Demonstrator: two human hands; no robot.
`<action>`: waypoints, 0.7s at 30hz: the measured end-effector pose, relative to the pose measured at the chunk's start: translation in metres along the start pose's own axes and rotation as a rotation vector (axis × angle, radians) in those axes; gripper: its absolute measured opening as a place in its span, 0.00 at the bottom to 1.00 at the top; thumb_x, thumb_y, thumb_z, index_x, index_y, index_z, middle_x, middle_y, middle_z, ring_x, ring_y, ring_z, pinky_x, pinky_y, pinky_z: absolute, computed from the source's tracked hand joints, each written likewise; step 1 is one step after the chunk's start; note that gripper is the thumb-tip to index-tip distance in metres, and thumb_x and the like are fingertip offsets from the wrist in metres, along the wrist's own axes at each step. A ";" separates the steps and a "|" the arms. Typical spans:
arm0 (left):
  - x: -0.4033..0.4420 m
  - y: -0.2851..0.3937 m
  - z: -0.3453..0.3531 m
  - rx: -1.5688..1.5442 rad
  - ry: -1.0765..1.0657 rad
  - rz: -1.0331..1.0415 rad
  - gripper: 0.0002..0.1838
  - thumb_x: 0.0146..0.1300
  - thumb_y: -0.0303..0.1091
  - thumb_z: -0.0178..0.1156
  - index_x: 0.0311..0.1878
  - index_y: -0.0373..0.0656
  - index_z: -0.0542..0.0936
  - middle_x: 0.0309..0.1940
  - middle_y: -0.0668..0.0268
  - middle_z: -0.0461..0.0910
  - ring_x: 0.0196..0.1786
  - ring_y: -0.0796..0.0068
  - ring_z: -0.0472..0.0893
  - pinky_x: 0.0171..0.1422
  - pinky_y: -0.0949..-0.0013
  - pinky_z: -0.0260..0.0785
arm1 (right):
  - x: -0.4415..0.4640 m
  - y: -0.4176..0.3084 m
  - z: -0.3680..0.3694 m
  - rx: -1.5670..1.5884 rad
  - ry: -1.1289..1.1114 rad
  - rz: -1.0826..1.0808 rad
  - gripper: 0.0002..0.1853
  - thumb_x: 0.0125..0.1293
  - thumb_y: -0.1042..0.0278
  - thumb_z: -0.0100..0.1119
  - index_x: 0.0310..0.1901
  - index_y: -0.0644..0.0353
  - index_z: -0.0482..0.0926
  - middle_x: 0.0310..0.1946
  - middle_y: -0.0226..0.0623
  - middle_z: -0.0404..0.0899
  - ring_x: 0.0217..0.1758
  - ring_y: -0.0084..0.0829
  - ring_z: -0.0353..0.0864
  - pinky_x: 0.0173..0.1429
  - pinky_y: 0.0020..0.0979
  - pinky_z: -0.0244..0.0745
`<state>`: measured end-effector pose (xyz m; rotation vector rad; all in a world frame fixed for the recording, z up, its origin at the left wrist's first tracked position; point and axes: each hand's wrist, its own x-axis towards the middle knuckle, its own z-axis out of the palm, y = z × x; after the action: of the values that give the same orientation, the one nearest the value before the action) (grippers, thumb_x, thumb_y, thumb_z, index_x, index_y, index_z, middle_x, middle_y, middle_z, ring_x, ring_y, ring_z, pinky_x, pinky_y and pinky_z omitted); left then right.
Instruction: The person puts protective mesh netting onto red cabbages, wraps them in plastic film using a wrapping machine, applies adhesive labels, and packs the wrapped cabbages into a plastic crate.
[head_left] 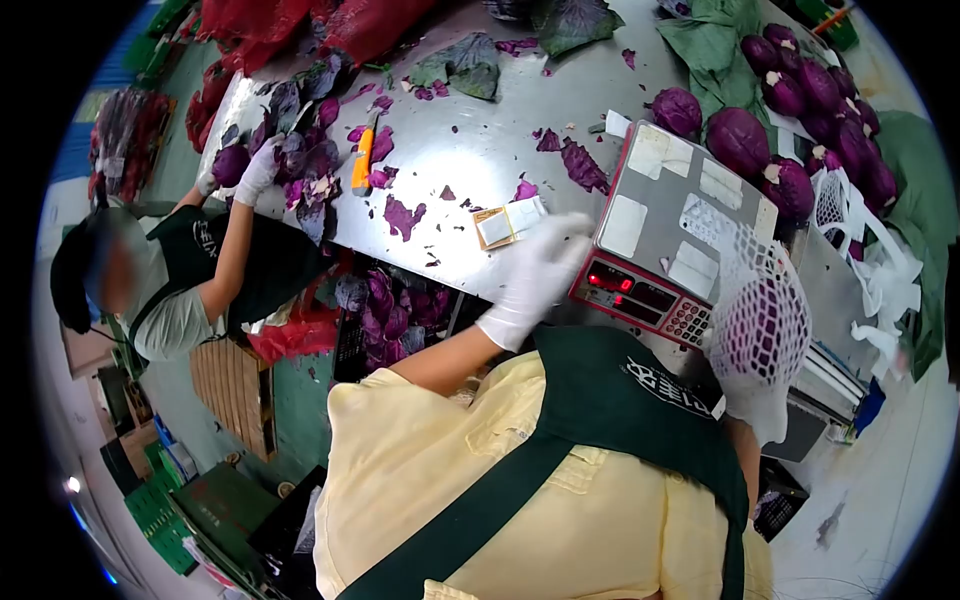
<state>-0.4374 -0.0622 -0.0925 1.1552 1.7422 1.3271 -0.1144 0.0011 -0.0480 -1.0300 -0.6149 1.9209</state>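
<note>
My left hand point(545, 265), in a white glove, reaches over the table at the left edge of a red-framed digital scale point(665, 235). Its fingers are stretched out, with nothing visible in them. The scale's display is lit red, and paper labels lie on its grey top. At the scale's right front corner, my gloved right hand point(757, 405) is closed on a red cabbage point(762, 325) covered by a white foam net point(800, 330). The net partly hides its fingers. A small yellow-and-white packet point(508, 222) lies close to my left hand.
Several red cabbages point(738, 142) are piled beyond the scale. White nets point(880, 270) hang at the right. An orange-handled knife point(363, 165) and leaf scraps point(403, 217) lie on the metal table point(440, 160). A co-worker point(200, 260) handles a cabbage at the left, beside a leaf-filled crate point(390, 315).
</note>
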 end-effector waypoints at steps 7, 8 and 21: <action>0.022 -0.094 -0.084 0.918 -0.149 0.085 0.39 0.49 0.35 0.73 0.67 0.49 0.70 0.60 0.52 0.73 0.59 0.52 0.75 0.63 0.58 0.69 | 0.017 -0.009 -0.013 -0.042 0.032 -0.096 0.23 0.72 0.50 0.49 0.60 0.56 0.74 0.55 0.37 0.78 0.56 0.34 0.78 0.62 0.38 0.70; 0.023 -0.098 -0.085 0.876 -0.213 0.017 0.40 0.48 0.35 0.73 0.67 0.50 0.70 0.60 0.53 0.73 0.59 0.52 0.75 0.63 0.59 0.69 | 0.019 -0.010 -0.013 -0.050 0.030 -0.096 0.23 0.72 0.50 0.49 0.60 0.55 0.74 0.55 0.37 0.78 0.56 0.34 0.77 0.62 0.38 0.70; 0.059 -0.079 -0.112 1.004 -0.550 -0.019 0.23 0.64 0.42 0.59 0.62 0.51 0.75 0.37 0.55 0.81 0.42 0.55 0.82 0.49 0.59 0.75 | 0.032 -0.003 -0.014 -0.080 0.026 -0.065 0.24 0.71 0.48 0.48 0.61 0.54 0.74 0.57 0.39 0.78 0.58 0.35 0.77 0.64 0.41 0.69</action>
<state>-0.5799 -0.0594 -0.1373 1.7808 1.9639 -0.0206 -0.1106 0.0301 -0.0669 -1.0704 -0.7072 1.8367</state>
